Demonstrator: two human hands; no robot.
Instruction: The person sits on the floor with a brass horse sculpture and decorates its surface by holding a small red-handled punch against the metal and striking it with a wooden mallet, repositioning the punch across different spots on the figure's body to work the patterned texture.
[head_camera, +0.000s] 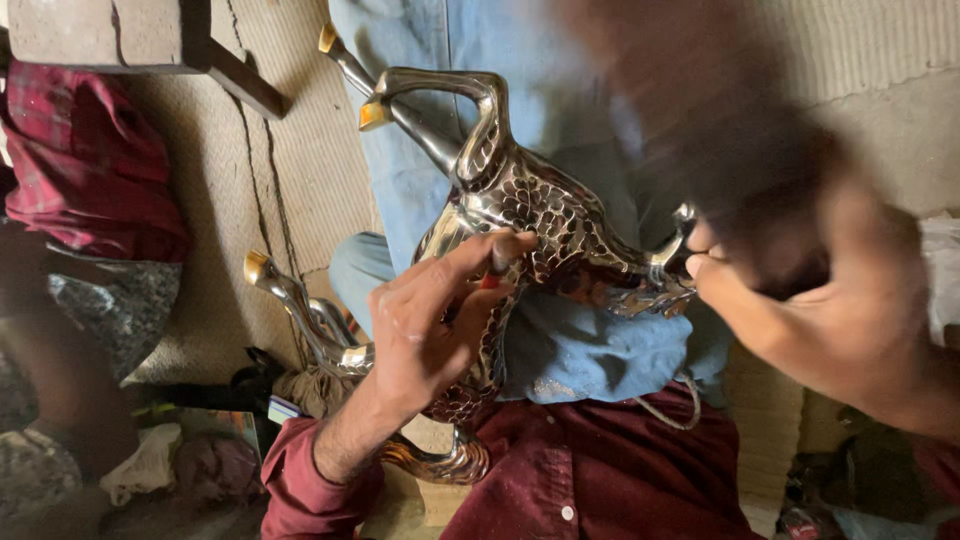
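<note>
1. Woven tan floor mat (300, 150) all around, seen from above; dim indoor spot, wooden block edge (110, 35) top left.
2. Red plaid cloth (90, 160) bunched at left, touching the mat edge; dark clutter and pale rag (150, 465) low left, too blurred to sort out.
3. Blue-trousered lap (560, 350) in centre, maroon shirt (590, 470) at bottom edge.
4. Metal animal figurine (540, 215) lying tilted across the lap: polished silver body with dark patchwork spots, long legs pointing up-left, gold-coloured hooves (373, 115) at leg tips.
5. Two more legs with a gold hoof (257, 267) sticking out left of the lap, over the mat.
6. Curved horn-like part (440, 462) at bottom, below the wrist, resting against the shirt.
7. Left hand (425, 320) under and in front of the body's middle, fingers stretched up, fingertips (515, 243) pressed on the spotted flank; small red bit showing just by the fingers, kind unclear. Steadying, not wrapped around.
8. Maroon sleeve (310, 485) running down from that wrist to bottom left.
9. Right hand (800, 300) at right, heavily motion-blurred; thumb and fingertips pinched at the figurine's right end (680, 255), touching the metal there.
10. Dark blurred mass (720, 120) over that hand, not identifiable.
11. Figurine therefore between both hands: left at mid-body, right at far end, lap beneath.
12. Thin cord loop (680, 405) lying on trousers just below the figurine's right end.
</note>
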